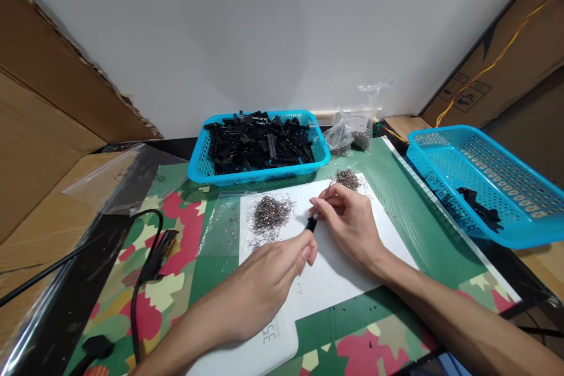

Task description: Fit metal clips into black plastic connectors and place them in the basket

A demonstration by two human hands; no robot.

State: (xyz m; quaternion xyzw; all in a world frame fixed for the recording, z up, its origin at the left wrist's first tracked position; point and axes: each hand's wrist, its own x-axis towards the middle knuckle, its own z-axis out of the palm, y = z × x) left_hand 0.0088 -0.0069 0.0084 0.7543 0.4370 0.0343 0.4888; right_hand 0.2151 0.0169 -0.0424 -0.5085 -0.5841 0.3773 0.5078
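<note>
My left hand (282, 270) is closed around a small black plastic part (311, 224), whose end sticks out past the fingers. Close above it, my right hand (346, 217) pinches a thin metal tool that looks like tweezers (326, 192), its tip at the end of the black part. Both hands are over a white paper sheet (335, 273). On the sheet, left of the hands, lies a pile of tiny metal pieces (269, 213). A second pile of tiny metal pieces (346, 178) sits just beyond my right hand.
A blue basket (259, 175) heaped with black parts stands behind the sheet. Another blue basket (520, 229) at right holds a few black parts (480, 208). Clear bags (359, 132) of metal pieces lie at the back. A white device (268, 352) and a black cable (134, 311) are near the front left.
</note>
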